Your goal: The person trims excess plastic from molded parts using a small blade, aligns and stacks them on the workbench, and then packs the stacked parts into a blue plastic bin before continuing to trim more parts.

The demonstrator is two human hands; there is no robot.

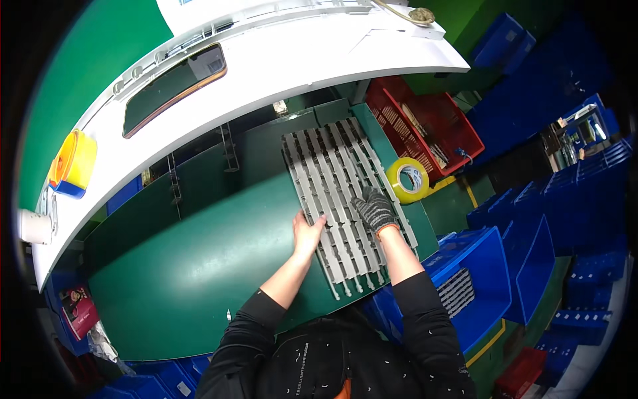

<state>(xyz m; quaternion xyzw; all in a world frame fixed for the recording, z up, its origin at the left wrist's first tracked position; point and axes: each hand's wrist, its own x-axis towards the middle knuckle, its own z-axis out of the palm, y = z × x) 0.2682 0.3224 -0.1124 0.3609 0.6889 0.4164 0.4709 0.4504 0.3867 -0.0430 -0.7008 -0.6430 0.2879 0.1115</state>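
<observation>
Several long grey strips (325, 173) with toothed edges lie side by side on the green tabletop (193, 266), forming a slatted panel. My bare left hand (307, 234) is closed at the panel's left edge, thumb over the outer strip and fingers at its side. Across the right-hand strips rests my right hand (376, 209), in a dark grey knitted glove with an orange cuff. Its fingers are bent down around a strip, their tips partly hidden. Narrow knobbed ends stick out at the panel's near end.
A yellow tape roll (407, 180) stands right of the strips, beside a red crate (425, 133). Blue bins (478, 272) are at the lower right, one holding similar grey pieces. Above the table, a white shelf (279, 63) carries a phone (174, 90) and a yellow-orange roll (73, 163).
</observation>
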